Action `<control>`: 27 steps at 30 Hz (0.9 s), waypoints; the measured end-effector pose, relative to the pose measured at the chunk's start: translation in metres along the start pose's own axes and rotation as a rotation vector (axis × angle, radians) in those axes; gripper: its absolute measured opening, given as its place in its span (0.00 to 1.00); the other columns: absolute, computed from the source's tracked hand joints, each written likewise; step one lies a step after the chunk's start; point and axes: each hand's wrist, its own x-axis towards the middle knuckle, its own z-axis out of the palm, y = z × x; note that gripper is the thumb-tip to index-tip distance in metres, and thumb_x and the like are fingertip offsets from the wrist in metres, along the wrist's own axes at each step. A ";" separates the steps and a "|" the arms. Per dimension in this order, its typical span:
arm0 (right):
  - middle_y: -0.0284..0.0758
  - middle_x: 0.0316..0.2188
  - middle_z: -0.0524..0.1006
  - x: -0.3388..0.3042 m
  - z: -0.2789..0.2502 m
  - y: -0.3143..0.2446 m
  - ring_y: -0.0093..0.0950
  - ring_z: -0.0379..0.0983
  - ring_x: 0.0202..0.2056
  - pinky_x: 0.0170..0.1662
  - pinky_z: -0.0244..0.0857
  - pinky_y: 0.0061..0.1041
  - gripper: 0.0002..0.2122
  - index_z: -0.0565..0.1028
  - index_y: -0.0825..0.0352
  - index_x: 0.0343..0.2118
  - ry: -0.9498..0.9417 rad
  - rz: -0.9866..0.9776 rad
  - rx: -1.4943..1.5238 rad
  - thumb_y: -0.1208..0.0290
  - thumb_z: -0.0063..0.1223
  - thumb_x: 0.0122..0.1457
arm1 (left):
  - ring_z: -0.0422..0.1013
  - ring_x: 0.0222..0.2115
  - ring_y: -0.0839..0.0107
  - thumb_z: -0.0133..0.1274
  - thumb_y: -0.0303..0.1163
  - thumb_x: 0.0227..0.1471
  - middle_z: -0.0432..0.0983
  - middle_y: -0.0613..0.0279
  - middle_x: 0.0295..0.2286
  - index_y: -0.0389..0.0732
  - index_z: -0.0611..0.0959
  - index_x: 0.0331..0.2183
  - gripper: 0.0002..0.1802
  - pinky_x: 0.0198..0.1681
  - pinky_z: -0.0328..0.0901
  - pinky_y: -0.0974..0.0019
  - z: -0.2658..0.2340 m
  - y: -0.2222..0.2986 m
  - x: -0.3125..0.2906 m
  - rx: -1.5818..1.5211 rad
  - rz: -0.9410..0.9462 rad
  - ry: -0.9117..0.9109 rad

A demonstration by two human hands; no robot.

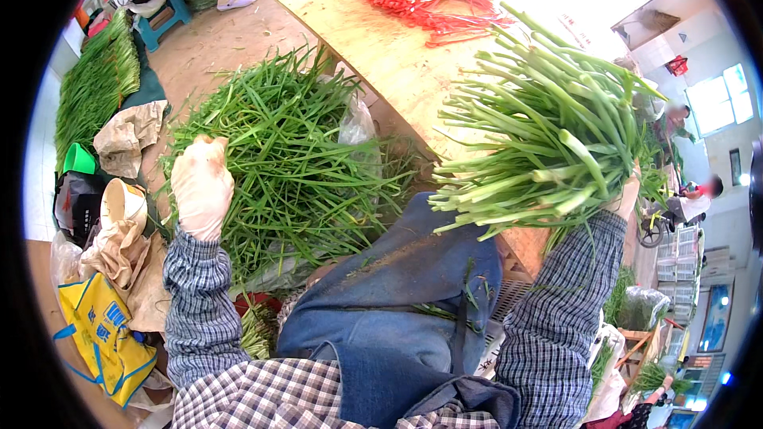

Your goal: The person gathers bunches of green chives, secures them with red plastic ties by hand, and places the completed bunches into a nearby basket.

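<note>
Our right hand (628,194) is holding one bunch of greens (556,123), right of frame; our left hand (202,188) is curling by one leaf heap (294,151), centre-left, any contents hidden from us.

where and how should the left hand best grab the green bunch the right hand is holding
Probably around the stalks of the green bunch, coming from the person's left: the pale ends fan out free toward that side, while the right hand holds its lower right.

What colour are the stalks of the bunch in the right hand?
The stalks are pale green, showing best in the head view.
</note>
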 end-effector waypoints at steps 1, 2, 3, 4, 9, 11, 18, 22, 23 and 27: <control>0.41 0.40 0.73 -0.007 0.012 -0.007 0.36 0.73 0.36 0.40 0.69 0.35 0.16 0.66 0.68 0.45 0.042 0.053 0.001 0.66 0.28 0.62 | 0.72 0.27 0.61 0.45 0.24 0.46 0.74 0.52 0.33 0.37 0.79 0.36 0.13 0.31 0.68 0.65 0.000 0.001 -0.002 -0.005 -0.015 0.008; 0.41 0.40 0.73 -0.013 0.020 -0.015 0.36 0.73 0.36 0.40 0.70 0.36 0.16 0.66 0.68 0.46 0.090 0.102 -0.004 0.67 0.29 0.62 | 0.71 0.31 0.62 0.48 0.25 0.46 0.72 0.53 0.38 0.39 0.78 0.39 0.15 0.34 0.67 0.65 0.004 0.017 0.001 -0.296 0.035 -0.015; 0.41 0.40 0.73 -0.021 0.030 -0.019 0.36 0.73 0.36 0.40 0.70 0.36 0.16 0.66 0.69 0.46 0.166 0.117 -0.022 0.67 0.29 0.61 | 0.71 0.35 0.64 0.50 0.27 0.46 0.69 0.54 0.43 0.41 0.77 0.42 0.18 0.38 0.67 0.65 0.007 0.044 0.007 -0.588 0.084 -0.037; 0.41 0.40 0.73 -0.029 0.047 -0.023 0.36 0.73 0.36 0.40 0.70 0.35 0.15 0.65 0.69 0.46 0.227 0.142 -0.021 0.68 0.29 0.61 | 0.70 0.36 0.65 0.50 0.28 0.47 0.69 0.55 0.43 0.41 0.75 0.44 0.19 0.39 0.66 0.67 0.000 0.066 0.015 -0.835 0.186 -0.106; 0.42 0.40 0.73 -0.008 0.010 -0.007 0.34 0.72 0.36 0.40 0.70 0.32 0.14 0.64 0.69 0.47 -0.072 -0.069 -0.218 0.72 0.31 0.61 | 0.69 0.34 0.78 0.49 0.27 0.50 0.73 0.57 0.38 0.39 0.68 0.50 0.23 0.36 0.65 0.75 -0.006 0.166 0.036 -1.247 0.206 -0.582; 0.42 0.40 0.72 0.004 -0.007 0.002 0.34 0.72 0.35 0.39 0.70 0.31 0.14 0.64 0.69 0.47 -0.142 -0.106 -0.236 0.73 0.31 0.61 | 0.68 0.27 0.80 0.50 0.27 0.50 0.75 0.60 0.27 0.36 0.75 0.42 0.15 0.30 0.65 0.75 0.012 0.176 0.029 -1.620 0.035 -0.686; 0.43 0.39 0.73 0.004 -0.023 0.006 0.33 0.72 0.35 0.39 0.70 0.30 0.14 0.63 0.70 0.47 -0.107 -0.170 -0.387 0.74 0.32 0.60 | 0.74 0.21 0.65 0.47 0.15 0.41 0.77 0.50 0.23 0.33 0.80 0.26 0.08 0.26 0.69 0.70 0.021 0.071 0.023 -0.626 -0.059 0.174; 0.43 0.39 0.73 0.002 -0.017 0.002 0.34 0.73 0.35 0.38 0.70 0.31 0.14 0.64 0.70 0.47 -0.069 -0.045 -0.128 0.73 0.32 0.60 | 0.73 0.23 0.67 0.53 0.24 0.44 0.76 0.52 0.25 0.34 0.80 0.33 0.10 0.27 0.67 0.72 -0.002 0.102 0.026 -1.124 -0.055 -0.037; 0.43 0.39 0.73 0.002 -0.014 0.002 0.34 0.73 0.35 0.38 0.70 0.32 0.14 0.65 0.70 0.47 -0.069 -0.029 -0.096 0.73 0.31 0.60 | 0.72 0.25 0.72 0.57 0.25 0.43 0.77 0.55 0.26 0.34 0.80 0.35 0.12 0.29 0.66 0.75 -0.022 0.120 0.028 -1.316 -0.096 -0.275; 0.44 0.40 0.73 -0.002 0.005 -0.001 0.36 0.73 0.35 0.39 0.70 0.34 0.15 0.65 0.69 0.46 -0.020 0.099 0.145 0.70 0.30 0.61 | 0.71 0.26 0.75 0.58 0.32 0.44 0.76 0.57 0.27 0.31 0.78 0.37 0.18 0.31 0.66 0.74 -0.028 0.166 0.041 -1.083 0.159 -0.212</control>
